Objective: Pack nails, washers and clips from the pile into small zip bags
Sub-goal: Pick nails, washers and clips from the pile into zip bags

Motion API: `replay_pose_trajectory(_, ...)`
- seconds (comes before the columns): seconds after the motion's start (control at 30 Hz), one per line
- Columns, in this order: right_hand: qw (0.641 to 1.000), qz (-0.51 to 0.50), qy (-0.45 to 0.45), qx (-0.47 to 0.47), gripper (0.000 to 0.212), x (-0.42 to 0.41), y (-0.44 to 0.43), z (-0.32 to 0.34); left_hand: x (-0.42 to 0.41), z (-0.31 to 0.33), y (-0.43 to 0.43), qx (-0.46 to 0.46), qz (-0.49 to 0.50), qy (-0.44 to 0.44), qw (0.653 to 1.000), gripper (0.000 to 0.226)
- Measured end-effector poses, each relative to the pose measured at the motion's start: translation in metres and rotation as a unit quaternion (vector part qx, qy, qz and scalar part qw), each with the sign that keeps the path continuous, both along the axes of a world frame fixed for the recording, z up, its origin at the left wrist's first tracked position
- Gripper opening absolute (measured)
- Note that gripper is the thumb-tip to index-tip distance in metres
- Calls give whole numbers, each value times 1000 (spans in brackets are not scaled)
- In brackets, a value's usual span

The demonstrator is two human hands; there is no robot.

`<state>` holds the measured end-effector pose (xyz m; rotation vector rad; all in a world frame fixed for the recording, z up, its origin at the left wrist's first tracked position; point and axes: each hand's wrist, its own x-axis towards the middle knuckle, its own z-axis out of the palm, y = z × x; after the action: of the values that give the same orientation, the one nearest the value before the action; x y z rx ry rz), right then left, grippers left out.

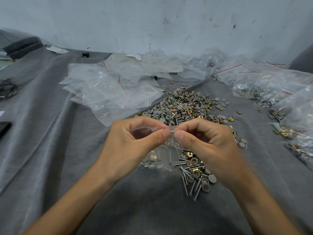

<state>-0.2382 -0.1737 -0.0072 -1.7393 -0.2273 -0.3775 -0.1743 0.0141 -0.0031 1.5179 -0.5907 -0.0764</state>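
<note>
Both hands hold one small clear zip bag (166,154) above the grey cloth. My left hand (133,141) and my right hand (205,141) pinch its red-lined top edge between thumbs and fingers, close together. Nails and grey washers show through the bag's lower part. Beyond the hands lies the pile (184,107) of grey washers, nails and brass-coloured clips. A smaller scatter of nails, washers and clips (196,175) lies under my right wrist.
Empty zip bags (108,92) are heaped at the back left. Filled bags (271,92) lie along the right side. A dark phone (4,128) sits at the left edge, black ties (7,88) further back. A pale wall (152,22) closes the far side.
</note>
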Motion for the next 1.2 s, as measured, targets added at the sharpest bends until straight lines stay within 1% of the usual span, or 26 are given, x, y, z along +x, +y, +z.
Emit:
replay_pose_trajectory(0.1,1000,16,1,11,14,2,2,-2,1,-1,-1,5,16,-3,1000,14)
replay_pose_trajectory(0.23,1000,13,-11,-10,11,4,3,-5,0,0,-1,3,-11,-7,1000,16)
replay_pose_trajectory(0.33,999,12,-19,-30,9,4,2,-5,0,-1,-2,-9,-31,-8,999,8)
replay_pose_trajectory(0.47,998,1,-43,-52,9,2,1,-3,1,-2,0,-1,-40,-34,999,12)
replay_pose_trajectory(0.53,998,-11,-44,-53,7,2,-2,-2,4,-1,3,2,-27,-33,999,14)
replay_pose_trajectory(0.67,998,-42,-39,-40,7,3,-11,-2,16,-2,10,-4,45,-28,999,16)
replay_pose_trajectory(0.73,998,-45,-32,-33,9,3,-11,-3,19,-2,14,2,41,-27,999,18)
replay_pose_trajectory(0.87,999,-39,-20,-32,12,6,-13,-8,22,-4,14,3,28,-26,999,13)
replay_pose_trajectory(0.93,999,-21,2,-25,20,7,-17,-10,25,-6,15,-5,38,-21,999,14)
replay_pose_trajectory(0.97,999,-8,28,-37,24,8,-19,-11,27,-6,16,-8,42,-16,999,13)
replay_pose_trajectory(1.0,996,10,57,-69,26,8,-20,-14,26,-4,15,-9,47,-11,999,12)
replay_pose_trajectory(1.07,982,41,101,-154,18,10,-20,-21,26,-3,15,-10,51,-10,999,9)
replay_pose_trajectory(1.1,976,45,111,-179,13,10,-19,-24,26,-3,14,-9,50,-14,999,8)
replay_pose_trajectory(1.17,977,37,108,-183,12,12,-14,-25,28,-3,17,-3,57,-30,998,5)
replay_pose_trajectory(1.2,979,32,101,-173,13,12,-12,-23,31,-5,19,8,64,-49,997,8)
